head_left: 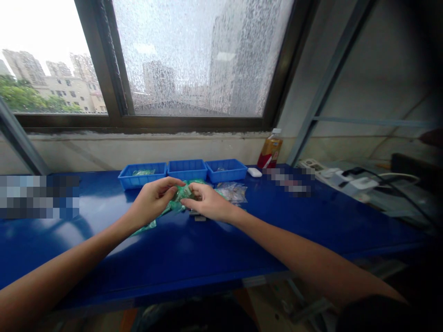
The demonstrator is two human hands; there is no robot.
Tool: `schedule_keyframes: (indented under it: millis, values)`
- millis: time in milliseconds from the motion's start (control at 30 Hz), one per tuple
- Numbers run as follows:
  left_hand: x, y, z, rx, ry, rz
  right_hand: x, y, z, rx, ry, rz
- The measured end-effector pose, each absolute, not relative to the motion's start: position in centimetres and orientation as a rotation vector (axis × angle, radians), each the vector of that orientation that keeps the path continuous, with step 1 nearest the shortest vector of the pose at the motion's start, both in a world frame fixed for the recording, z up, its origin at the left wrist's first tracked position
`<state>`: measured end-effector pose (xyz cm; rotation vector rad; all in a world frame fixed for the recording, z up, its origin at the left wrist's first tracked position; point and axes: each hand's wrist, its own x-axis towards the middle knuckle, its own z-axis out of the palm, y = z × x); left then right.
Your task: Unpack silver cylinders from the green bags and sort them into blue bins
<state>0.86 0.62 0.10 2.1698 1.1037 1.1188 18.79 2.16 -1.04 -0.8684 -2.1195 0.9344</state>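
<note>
Between my two hands is a crinkled, see-through green plastic bag [182,193], pinched from both sides just above the blue tabletop. My left hand [154,197] grips its left side with thumb and forefinger. On the other side, my right hand [209,200] has its fingers curled round the bag's right part. What the bag holds is too blurred to make out. More green plastic [148,227] lies on the table below my left hand. Small greyish metal-looking pieces [199,216] rest under my right hand, partly hidden by it. Clear plastic bags [233,191] lie just to its right.
Three blue bins [187,175] stand in a row at the back; the left one contains green plastic. To their right are a white case [254,172] and a drink bottle [270,150]. Power strips and cables [360,182] crowd the right end. A metal frame post [325,92] rises there.
</note>
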Motion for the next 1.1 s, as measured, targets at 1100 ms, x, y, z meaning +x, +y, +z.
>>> schedule_keyframes:
  millis: [1100]
  values:
    - [-2.7, 5.5, -1.7, 1.967, 1.351, 1.199, 22.6, 3.7, 0.5, -1.022, -2.702, 0.23]
